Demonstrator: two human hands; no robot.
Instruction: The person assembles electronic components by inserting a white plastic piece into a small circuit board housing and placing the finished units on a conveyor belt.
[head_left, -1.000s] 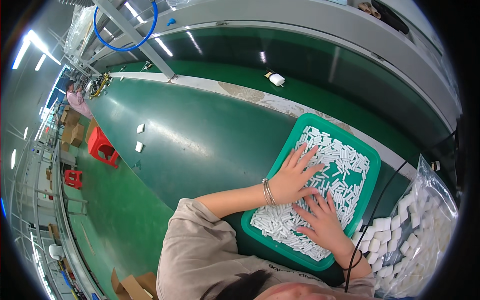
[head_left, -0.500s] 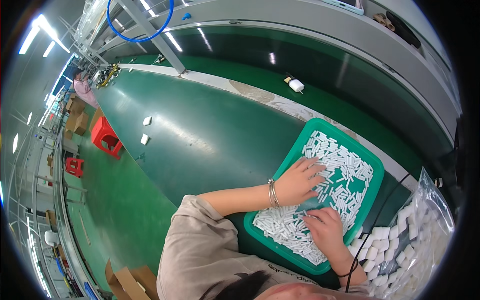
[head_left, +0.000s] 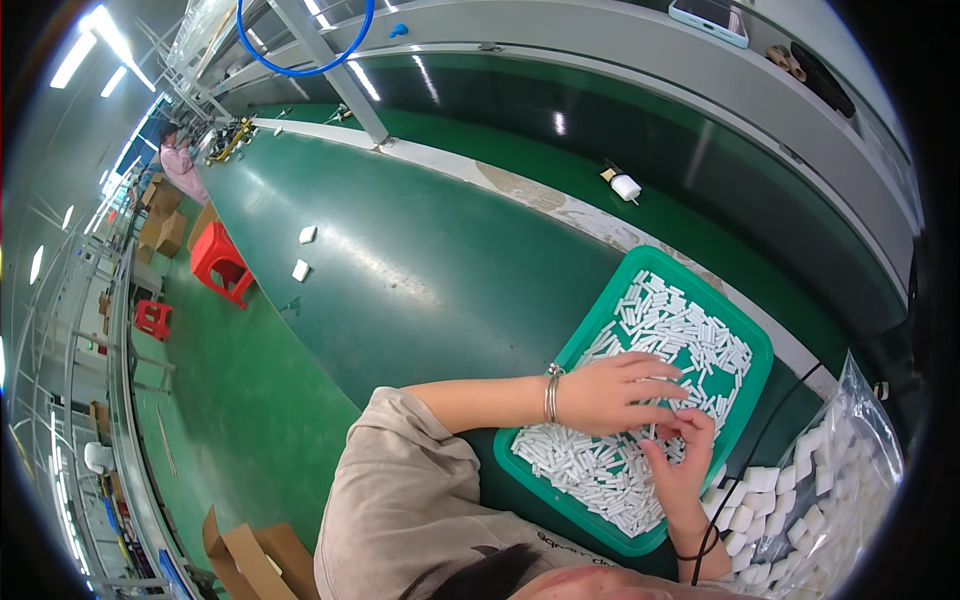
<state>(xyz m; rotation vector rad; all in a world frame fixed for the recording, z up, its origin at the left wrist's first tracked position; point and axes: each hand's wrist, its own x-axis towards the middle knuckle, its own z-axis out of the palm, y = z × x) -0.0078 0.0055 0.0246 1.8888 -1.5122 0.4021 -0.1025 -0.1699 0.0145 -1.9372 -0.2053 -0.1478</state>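
Observation:
A green rectangular tray (head_left: 762, 345) holds a great many short white tube-like pieces (head_left: 590, 468), heaped at the near end and spread at the far end. My left hand (head_left: 615, 393), with metal bangles at its wrist, reaches over the tray's middle, its fingers stretched out above the pieces. Close beside its fingertips is my right hand (head_left: 688, 458), thumb and curved fingers apart, a dark band on the wrist. I make out no piece held in either hand; the right fingertips are partly hidden.
Right of the tray, a clear plastic bag (head_left: 860, 440) lies by white blocky pieces (head_left: 760, 500). A black cable (head_left: 745, 460) runs past the tray's edge. Two white pieces (head_left: 304, 250) rest on the green table (head_left: 430, 260). Red stools (head_left: 220, 262), cartons and a distant person are at left.
My left hand has moved right and nearer, from the far pieces to the tray's middle. My right hand has shifted slightly right and up, toward it. The view has shifted slightly.

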